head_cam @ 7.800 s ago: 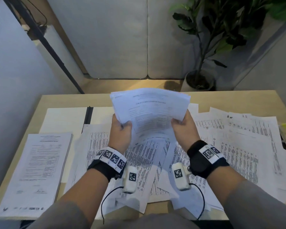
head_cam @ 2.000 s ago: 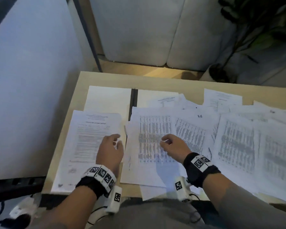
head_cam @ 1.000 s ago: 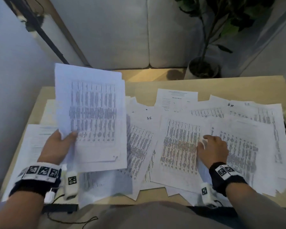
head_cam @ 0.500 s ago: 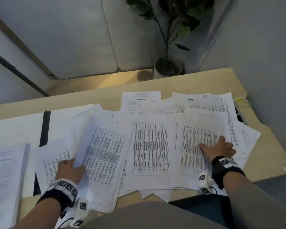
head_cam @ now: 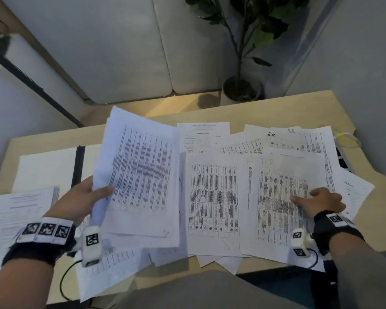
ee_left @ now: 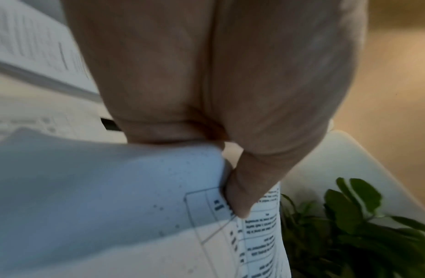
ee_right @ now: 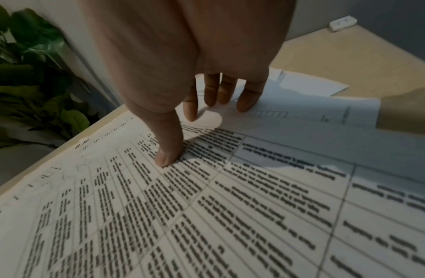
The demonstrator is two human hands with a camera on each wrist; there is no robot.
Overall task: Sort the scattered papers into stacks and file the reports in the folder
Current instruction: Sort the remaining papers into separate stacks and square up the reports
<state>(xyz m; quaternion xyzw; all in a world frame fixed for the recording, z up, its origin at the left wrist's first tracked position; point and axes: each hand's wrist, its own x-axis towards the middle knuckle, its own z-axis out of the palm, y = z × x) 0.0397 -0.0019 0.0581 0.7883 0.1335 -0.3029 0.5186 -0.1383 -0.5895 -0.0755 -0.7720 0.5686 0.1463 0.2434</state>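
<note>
Half a second ago the left hand [head_cam: 76, 198] lay on the loose sheets; now it has lifted a sheaf of white printed table sheets [head_cam: 140, 177] off the tabletop [head_cam: 265, 112], thumb over the front and fingers hidden behind, so the sheaf is pinched at its lower left edge. How many sheets it holds is hard to tell; several edges show at its top corner. In the left wrist view only the thumb [ee_left: 240, 197] and blurred paper can be made out.

Over on the other side, the right hand [head_cam: 321, 204] has stayed on the scattered white printed papers [head_cam: 212, 197], fingers spread and nearly straight, thumb tip [ee_right: 166, 159] pressing a table sheet and the other fingertips [ee_right: 244, 103] on a sheet beyond it. Overlap hides how many loose papers there are; two table sheets lie fully exposed between the hands.

Just left of the left hand sits one squared stack of white form-style reports [head_cam: 20, 208], cut off by the frame edge. Beyond that hand lies an open white folder with a black spine [head_cam: 78, 166], partly covered by the lifted sheaf.

Pale wood forms the tabletop. Past it stand pale grey cushioned panels [head_cam: 120, 52] and one potted green plant [head_cam: 243, 41] against a grey wall.
</note>
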